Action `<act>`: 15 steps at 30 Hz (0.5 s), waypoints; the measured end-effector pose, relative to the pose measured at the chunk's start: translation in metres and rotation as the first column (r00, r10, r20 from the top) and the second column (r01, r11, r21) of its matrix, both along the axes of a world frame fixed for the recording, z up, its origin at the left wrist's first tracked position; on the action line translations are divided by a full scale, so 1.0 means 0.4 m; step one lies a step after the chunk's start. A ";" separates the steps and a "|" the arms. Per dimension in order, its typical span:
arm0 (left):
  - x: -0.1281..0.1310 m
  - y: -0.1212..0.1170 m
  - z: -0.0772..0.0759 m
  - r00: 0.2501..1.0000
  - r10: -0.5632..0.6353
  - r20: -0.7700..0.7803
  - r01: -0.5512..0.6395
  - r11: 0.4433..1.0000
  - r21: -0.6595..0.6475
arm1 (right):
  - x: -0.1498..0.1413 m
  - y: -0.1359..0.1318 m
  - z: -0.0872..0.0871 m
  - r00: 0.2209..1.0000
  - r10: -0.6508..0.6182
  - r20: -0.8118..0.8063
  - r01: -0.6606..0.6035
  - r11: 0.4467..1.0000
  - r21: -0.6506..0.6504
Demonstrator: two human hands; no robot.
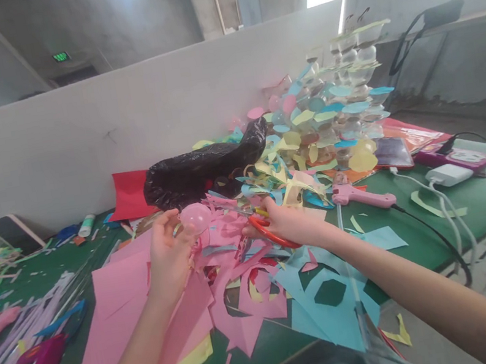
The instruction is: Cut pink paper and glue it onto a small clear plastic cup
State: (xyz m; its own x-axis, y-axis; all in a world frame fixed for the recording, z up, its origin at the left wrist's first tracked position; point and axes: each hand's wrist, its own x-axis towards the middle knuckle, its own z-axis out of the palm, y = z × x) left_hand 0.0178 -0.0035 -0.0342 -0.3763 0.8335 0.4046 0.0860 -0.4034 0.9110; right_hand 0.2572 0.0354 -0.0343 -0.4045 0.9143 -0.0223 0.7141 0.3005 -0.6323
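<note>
My left hand [167, 253] is closed around a pink paper disc [196, 217], held up over a heap of pink paper scraps [236, 282]. My right hand [290, 224] grips red-handled scissors [268, 231] whose blades point left toward the disc. Both hands hover above a green table [484, 204] strewn with cut coloured paper.
A black plastic bag [204, 173] lies behind the hands. A pink glue gun [361, 194] with its cable, a white adapter [449, 174] and a tablet [391, 152] sit to the right. Stacked clear cups with paper discs [351, 102] rise at the back. A phone [16, 233] leans on the wall.
</note>
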 end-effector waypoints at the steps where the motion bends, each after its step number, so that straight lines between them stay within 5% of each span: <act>1: -0.001 0.001 -0.004 1.000 0.015 -0.022 -0.015 1.000 0.002 | -0.002 0.002 -0.006 0.998 -0.024 0.049 0.022 0.999 0.042; 7: 0.013 0.001 -0.001 0.986 0.057 -0.160 -0.058 0.998 0.000 | 0.001 0.009 -0.036 0.971 0.030 0.236 -0.113 0.930 0.349; 15: 0.028 -0.021 -0.013 0.912 -0.065 -0.405 0.037 0.996 -0.075 | -0.002 0.005 -0.002 0.985 0.141 -0.096 -0.105 0.946 0.306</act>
State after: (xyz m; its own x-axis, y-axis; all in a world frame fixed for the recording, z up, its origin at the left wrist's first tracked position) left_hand 0.0289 -0.0118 -0.0395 -0.1468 0.8765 0.4584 0.4357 -0.3588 0.8255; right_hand 0.2563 0.0375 -0.0350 -0.4980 0.8146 0.2973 0.5875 0.5691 -0.5753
